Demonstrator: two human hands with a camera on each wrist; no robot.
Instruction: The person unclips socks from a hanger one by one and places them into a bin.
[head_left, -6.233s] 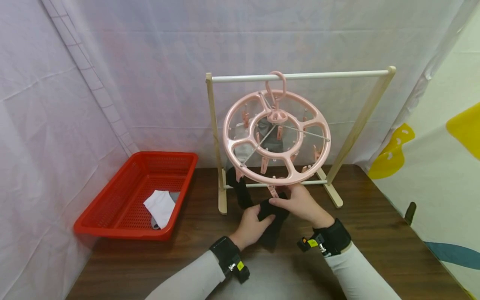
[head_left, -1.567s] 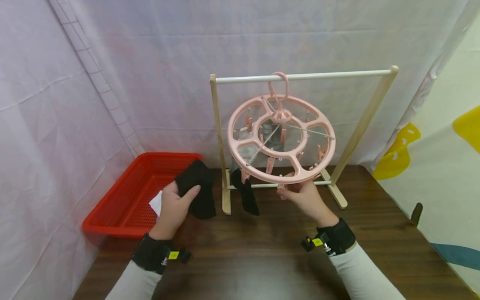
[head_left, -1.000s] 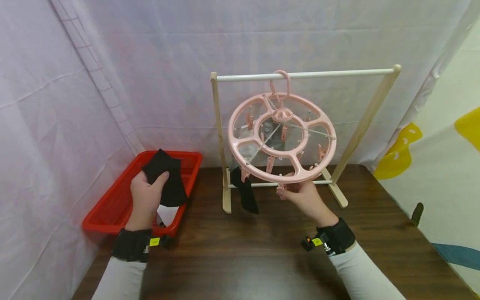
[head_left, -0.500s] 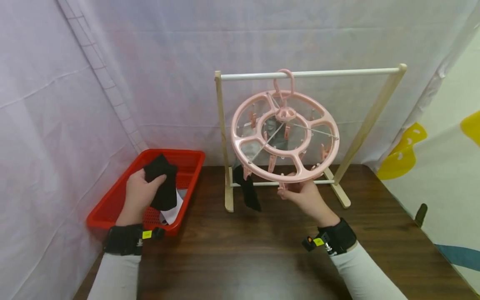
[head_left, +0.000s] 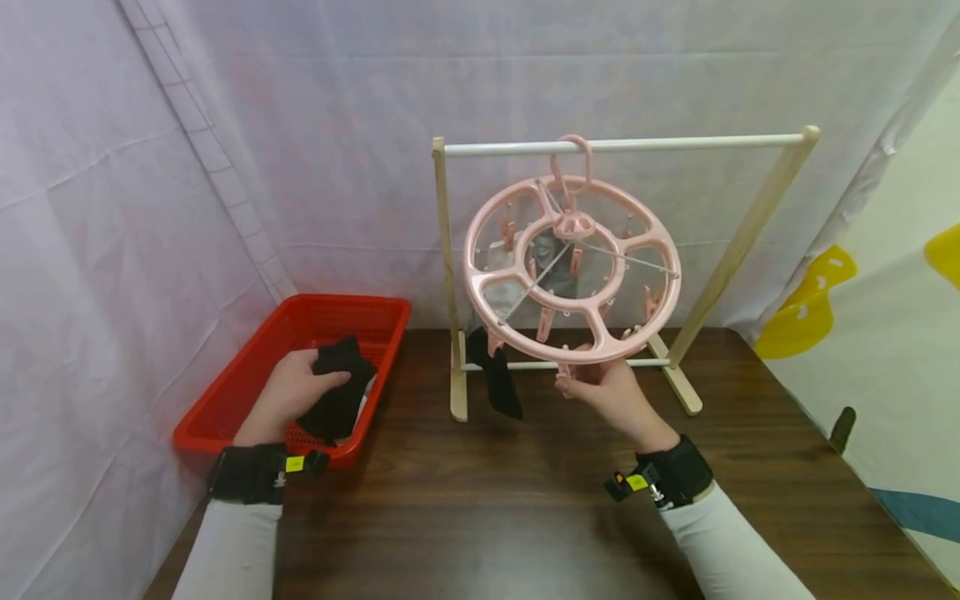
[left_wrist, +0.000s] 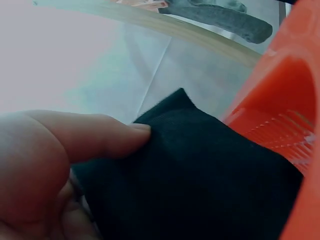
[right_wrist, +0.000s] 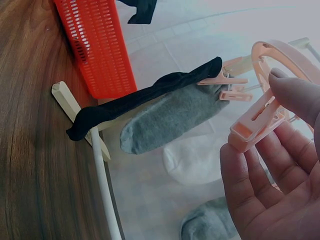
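My left hand [head_left: 291, 390] pinches a folded black sock [head_left: 339, 387] between thumb and fingers, low inside the red plastic basket [head_left: 387, 367]. The left wrist view shows the thumb flat on the sock's edge. A round pink drying hanger [head_left: 555, 354] hangs at centre. Under its front rim my right hand [head_left: 618, 400] grips a pink clothespin [right_wrist: 257, 120], thumb on one side and fingertips on the other; nothing hangs from this pin. Beside it, another black sock [right_wrist: 150, 95] dangles from a clip. Behind that hang a grey sock [right_wrist: 170, 120] and a white sock [right_wrist: 192, 156].
The hanger's hook sits over the white rod [head_left: 690, 144] of a wooden stand [head_left: 731, 250] on the brown table [head_left: 465, 517]. White cloth [head_left: 366, 398] lies in the basket, partly covered by the black sock. Another grey sock [right_wrist: 210, 220] hangs farther along the hanger.
Earlier both hands were on the black sock beneath the clothespin. My left hand has carried it left to the basket and lowered it inside. My right hand has kept hold of the clothespin.
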